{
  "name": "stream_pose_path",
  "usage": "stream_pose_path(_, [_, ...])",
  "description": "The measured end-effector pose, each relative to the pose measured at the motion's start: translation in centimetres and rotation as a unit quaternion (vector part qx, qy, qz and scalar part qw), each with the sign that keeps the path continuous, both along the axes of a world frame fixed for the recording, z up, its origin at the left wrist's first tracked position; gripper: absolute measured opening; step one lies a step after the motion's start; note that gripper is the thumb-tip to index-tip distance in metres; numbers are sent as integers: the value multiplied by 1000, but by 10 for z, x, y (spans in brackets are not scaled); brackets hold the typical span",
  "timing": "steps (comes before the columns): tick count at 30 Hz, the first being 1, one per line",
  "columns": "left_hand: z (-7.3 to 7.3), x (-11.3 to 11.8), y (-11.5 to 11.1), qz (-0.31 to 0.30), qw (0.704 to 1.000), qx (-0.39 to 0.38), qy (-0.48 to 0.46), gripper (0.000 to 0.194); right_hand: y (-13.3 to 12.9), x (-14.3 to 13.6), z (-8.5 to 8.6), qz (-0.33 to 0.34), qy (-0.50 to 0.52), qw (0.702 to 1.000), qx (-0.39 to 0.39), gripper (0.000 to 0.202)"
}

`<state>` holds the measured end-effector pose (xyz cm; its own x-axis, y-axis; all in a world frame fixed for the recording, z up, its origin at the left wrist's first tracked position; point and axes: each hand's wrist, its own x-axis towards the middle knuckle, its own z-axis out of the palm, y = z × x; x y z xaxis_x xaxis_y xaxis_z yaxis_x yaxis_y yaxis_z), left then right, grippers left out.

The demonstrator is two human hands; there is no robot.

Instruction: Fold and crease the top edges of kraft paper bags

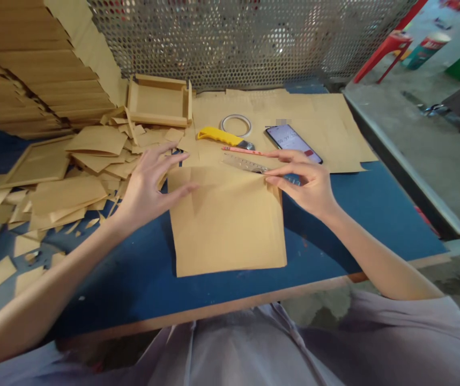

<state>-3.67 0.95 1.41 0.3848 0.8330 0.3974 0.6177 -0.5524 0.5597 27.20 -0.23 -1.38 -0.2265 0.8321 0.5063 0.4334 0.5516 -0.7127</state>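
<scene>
cardboard sheet [230, 225]: flat on the blue bench [145, 279], near the middle of its front edge, with a strip of bare blue between; whether one layer or several, cannot tell.
sheet against hands: it lies between the two, its far left corner by the left hand [153, 179], its far right corner at the fingertips of the right hand [306, 179].
sheet's direction: near edge runs roughly along the bench's front edge, slightly skewed to it; side edges run away from the person; it looks nearly square, so no clear long axis.
left hand: released, fingers spread and curved, thumb tip over the sheet near its far left corner.
right hand: thumb and fingers drawn together at the far right corner; whether they pinch the sheet, cannot tell.
ruler [243, 161]: clear, just beyond the sheet's far edge, one end at the right fingertips.
pencil [241, 150]: just beyond the ruler, one end beside the right fingertips.
yellow cutter [217, 135]: beyond the pencil, near the tape roll [236, 116].
phone [294, 143]: screen up, beyond the right hand, on flat cardboard [338, 128] toward the bench's far right corner.
left side of bench: cardboard scraps [69, 195] in a loose heap, a shallow cardboard tray [157, 99] behind them.
</scene>
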Motion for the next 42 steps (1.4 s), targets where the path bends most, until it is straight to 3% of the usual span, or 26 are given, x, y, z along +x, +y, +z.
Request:
stream_pose_path(3, [10, 13, -5, -66, 994, 48, 74, 47, -7, -7, 2, 34, 30, 999, -18, 12])
stream_pose_path(7, [11, 35, -14, -133, 985, 15, 110, 45, -16, -12, 3, 41, 36, 998, -29, 14])
stream_pose_path(11, [10, 45, -17, -109, 986, -49, 118, 42, -21, -12, 4, 17, 18, 1000, -16, 13])
stream_pose_path(16, [20, 46, -19, -94, 982, -130, 97, 27, -25, -11, 6, -26, -27, 999, -12, 9])
stream_pose_path(20, [26, 47, -18, -115, 972, -190, 77, 23, -24, -11, 6, -13, -8, 999, -32, 8])
stream_pose_path(29, [23, 47, -12, -156, 929, -336, -4, 24, -25, -19, 13, 48, 42, 987, -146, 9])
stream_pose_path(34, [23, 48, -12, -164, 922, -349, -19, 26, -26, -23, 14, 27, 79, 978, -190, 10])
stream_pose_path(42, [25, 52, -12, -125, 917, -367, -91, 15, -24, -24, 16, 19, 119, 955, -271, 16])
